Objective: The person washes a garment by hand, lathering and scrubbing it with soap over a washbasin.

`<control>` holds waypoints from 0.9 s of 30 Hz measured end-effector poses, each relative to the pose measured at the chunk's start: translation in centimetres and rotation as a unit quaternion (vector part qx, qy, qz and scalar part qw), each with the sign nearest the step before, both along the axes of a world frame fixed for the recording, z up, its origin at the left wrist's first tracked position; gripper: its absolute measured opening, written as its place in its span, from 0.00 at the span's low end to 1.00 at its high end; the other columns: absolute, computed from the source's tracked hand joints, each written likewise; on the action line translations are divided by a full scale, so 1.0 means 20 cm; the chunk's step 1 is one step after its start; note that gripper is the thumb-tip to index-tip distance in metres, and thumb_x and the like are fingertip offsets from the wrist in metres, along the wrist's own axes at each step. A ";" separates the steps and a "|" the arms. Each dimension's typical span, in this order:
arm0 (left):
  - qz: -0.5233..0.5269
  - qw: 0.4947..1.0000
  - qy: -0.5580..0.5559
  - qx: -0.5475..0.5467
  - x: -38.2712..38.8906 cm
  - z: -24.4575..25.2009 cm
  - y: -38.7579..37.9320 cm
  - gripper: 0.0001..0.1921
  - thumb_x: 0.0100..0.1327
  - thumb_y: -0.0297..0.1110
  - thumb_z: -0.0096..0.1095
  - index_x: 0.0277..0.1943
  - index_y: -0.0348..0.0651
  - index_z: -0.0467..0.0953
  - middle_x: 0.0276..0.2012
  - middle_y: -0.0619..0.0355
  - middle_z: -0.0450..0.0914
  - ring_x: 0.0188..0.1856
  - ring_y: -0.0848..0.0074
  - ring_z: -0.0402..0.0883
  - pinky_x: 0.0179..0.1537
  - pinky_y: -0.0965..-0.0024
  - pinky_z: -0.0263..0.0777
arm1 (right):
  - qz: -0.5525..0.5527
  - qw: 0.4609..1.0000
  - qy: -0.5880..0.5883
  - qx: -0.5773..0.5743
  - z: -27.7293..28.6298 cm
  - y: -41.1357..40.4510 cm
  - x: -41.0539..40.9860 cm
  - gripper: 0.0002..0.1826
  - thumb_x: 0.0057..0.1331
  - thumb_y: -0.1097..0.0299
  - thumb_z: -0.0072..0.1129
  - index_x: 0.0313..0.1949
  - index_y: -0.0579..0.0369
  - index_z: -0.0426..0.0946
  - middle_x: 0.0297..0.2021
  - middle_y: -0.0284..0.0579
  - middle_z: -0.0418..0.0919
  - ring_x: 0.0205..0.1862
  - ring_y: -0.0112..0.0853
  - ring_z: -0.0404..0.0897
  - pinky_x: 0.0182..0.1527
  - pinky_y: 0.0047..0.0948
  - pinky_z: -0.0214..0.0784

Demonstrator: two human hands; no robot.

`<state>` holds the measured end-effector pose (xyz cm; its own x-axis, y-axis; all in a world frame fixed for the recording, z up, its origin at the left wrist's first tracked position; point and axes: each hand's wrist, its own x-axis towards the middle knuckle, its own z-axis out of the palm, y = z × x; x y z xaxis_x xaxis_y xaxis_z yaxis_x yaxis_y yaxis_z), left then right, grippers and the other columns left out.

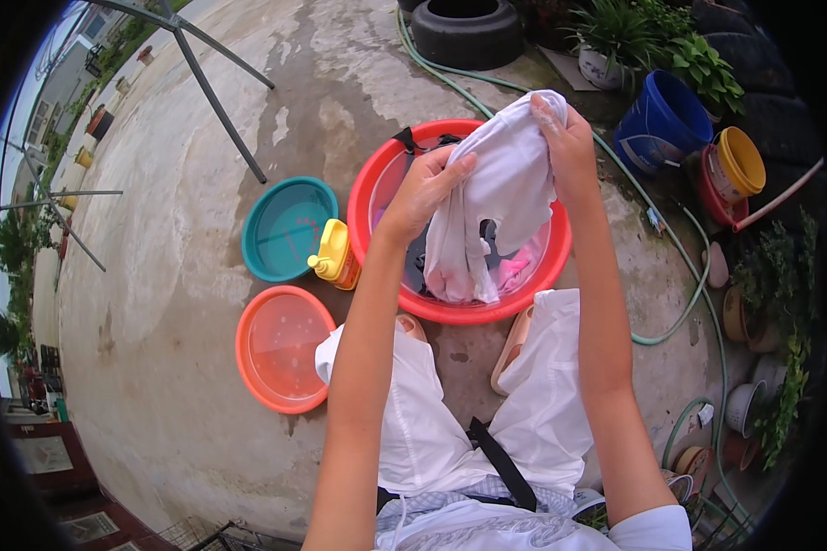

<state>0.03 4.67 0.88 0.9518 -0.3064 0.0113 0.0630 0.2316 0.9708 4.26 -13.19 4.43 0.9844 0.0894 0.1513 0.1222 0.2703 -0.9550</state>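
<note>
Both hands hold up a wet, pale white garment (pixel 496 172) over a large red plastic basin (pixel 482 315). My left hand (pixel 424 189) grips its left side, thumb on the cloth. At the upper right edge, my right hand (pixel 568 148) pinches the fabric, with whitish suds on the fingers. The cloth's lower end hangs down into the basin. Dark water or dark clothes show around it, with a pink cloth (pixel 517 268) at the basin's right and a black strap (pixel 405 139) over the far rim. The garment hides the basin's middle.
Left of the basin stand a yellow detergent jug (pixel 336 255), a teal basin (pixel 251 241) and an orange basin (pixel 242 351), both holding water. A green hose (pixel 686 310) curves along the right, near a blue bucket (pixel 661 124), a yellow bucket (pixel 737 162) and potted plants. Metal rack legs (pixel 217 103) stand upper left.
</note>
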 end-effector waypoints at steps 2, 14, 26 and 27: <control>0.041 0.996 -0.008 -0.076 -0.01 0.02 -0.03 0.19 0.62 0.43 0.55 0.47 0.37 0.72 0.38 0.62 0.77 0.40 0.83 0.73 0.44 0.78 0.66 | -0.077 0.988 -0.107 -0.077 -0.01 0.00 0.02 0.11 0.63 0.63 0.53 0.33 0.58 0.73 0.27 0.31 0.72 0.30 0.17 0.68 0.34 0.16 0.60; -0.046 0.941 0.022 -0.335 0.13 -0.35 0.13 0.17 0.62 0.50 0.51 0.28 0.45 0.68 0.26 0.63 0.73 0.28 0.84 0.73 0.29 0.80 0.68 | -0.012 0.794 -0.472 -0.383 -0.11 0.38 -0.34 0.16 0.51 0.57 0.63 0.20 0.53 0.69 0.13 0.43 0.70 0.16 0.40 0.72 0.22 0.31 0.65; 0.074 0.888 0.082 -0.447 0.07 -0.21 -0.06 0.10 0.64 0.39 0.46 0.31 0.46 0.72 0.26 0.62 0.76 0.28 0.79 0.75 0.30 0.75 0.69 | -0.117 0.903 -0.338 -0.239 -0.11 0.39 -0.27 0.16 0.54 0.65 0.61 0.15 0.57 0.67 0.10 0.45 0.64 0.12 0.38 0.65 0.16 0.30 0.56; -0.054 0.856 0.050 -0.512 0.09 -0.20 -0.03 0.11 0.64 0.40 0.46 0.28 0.48 0.71 0.22 0.64 0.74 0.23 0.80 0.73 0.25 0.76 0.67 | -0.083 0.823 -0.481 -0.290 -0.12 0.39 -0.30 0.17 0.52 0.67 0.63 0.14 0.58 0.65 0.10 0.45 0.63 0.12 0.37 0.63 0.16 0.29 0.54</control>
